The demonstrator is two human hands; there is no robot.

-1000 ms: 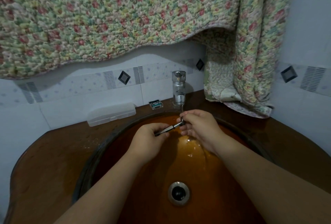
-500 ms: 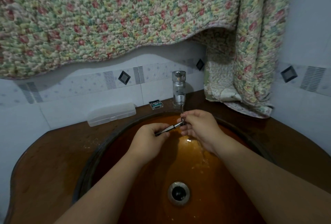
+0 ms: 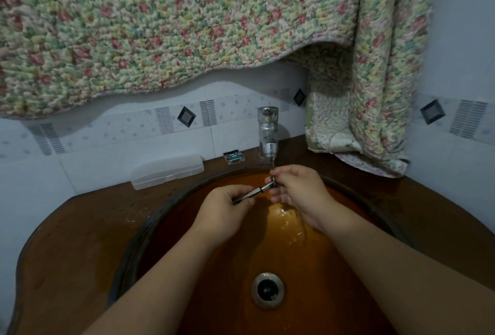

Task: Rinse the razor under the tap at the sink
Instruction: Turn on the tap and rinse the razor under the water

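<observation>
A slim metal razor (image 3: 257,190) lies across the amber sink bowl (image 3: 214,281), right under the chrome tap (image 3: 268,131). My left hand (image 3: 227,208) grips the lower end of its handle. My right hand (image 3: 297,190) pinches the razor's head, which sits in the thin stream of water falling from the spout. The fingers hide most of the head. Water runs off my right hand and splashes on the bowl below it.
A translucent plastic case (image 3: 167,170) and a small blade cartridge pack (image 3: 234,157) rest on the brown counter (image 3: 67,241) behind the bowl. The drain (image 3: 267,289) is near the front. A floral quilt (image 3: 187,21) hangs above, draping onto the counter's right corner.
Both hands stay almost still under the tap with the razor. Only the water splashing on the bowl below my right hand shifts.
</observation>
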